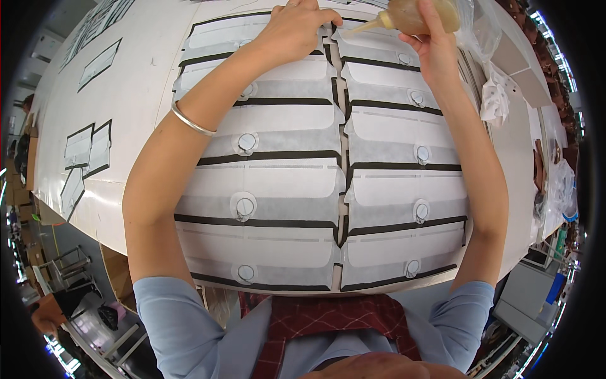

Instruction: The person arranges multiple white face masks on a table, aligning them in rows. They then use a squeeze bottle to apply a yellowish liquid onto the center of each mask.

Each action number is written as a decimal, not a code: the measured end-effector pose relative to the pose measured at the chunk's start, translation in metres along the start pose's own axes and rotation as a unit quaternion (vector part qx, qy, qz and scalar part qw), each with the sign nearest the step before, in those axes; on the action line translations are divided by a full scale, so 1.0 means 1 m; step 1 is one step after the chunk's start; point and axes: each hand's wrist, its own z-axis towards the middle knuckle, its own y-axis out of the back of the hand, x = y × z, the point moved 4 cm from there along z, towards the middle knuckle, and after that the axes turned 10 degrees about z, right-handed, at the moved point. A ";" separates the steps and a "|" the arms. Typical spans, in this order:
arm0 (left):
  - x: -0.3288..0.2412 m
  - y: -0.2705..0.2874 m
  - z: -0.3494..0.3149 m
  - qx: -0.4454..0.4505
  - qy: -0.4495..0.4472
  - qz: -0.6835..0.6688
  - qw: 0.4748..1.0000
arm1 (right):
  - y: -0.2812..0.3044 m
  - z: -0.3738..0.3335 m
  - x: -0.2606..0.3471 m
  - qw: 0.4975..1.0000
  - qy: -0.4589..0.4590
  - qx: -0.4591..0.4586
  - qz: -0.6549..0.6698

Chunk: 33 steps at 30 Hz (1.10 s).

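My right hand (435,47) grips a squeeze bottle (404,15) of yellowish liquid at the far right, its narrow nozzle pointing left over the far end of the right column. My left hand (300,28) rests on the far end of the left column, fingers apart and the tips partly hidden. Two columns of white sheet panels (278,180) with black edge strips lie overlapped before me. Each panel whose lower part shows has a round silver disc (246,143) on a pale circular patch. A narrow gap (342,142) runs between the columns.
Loose black-edged white pieces (77,150) lie at the left of the white table (142,82), with another piece (101,63) farther back. Crumpled white paper (495,95) and clear plastic (483,28) are at the right. A grey cabinet (527,303) stands below the table's right side.
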 end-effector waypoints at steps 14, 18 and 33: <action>0.001 -0.009 0.001 0.053 0.007 0.070 0.996 | -0.007 0.001 -0.008 0.999 -0.006 -0.012 -0.046; 0.003 -0.013 0.000 0.059 0.008 0.081 0.995 | -0.004 -0.002 -0.008 0.999 -0.026 -0.007 -0.042; 0.009 0.044 -0.024 -0.036 -0.004 -0.007 0.999 | 0.025 -0.006 0.021 0.930 -0.169 0.165 0.282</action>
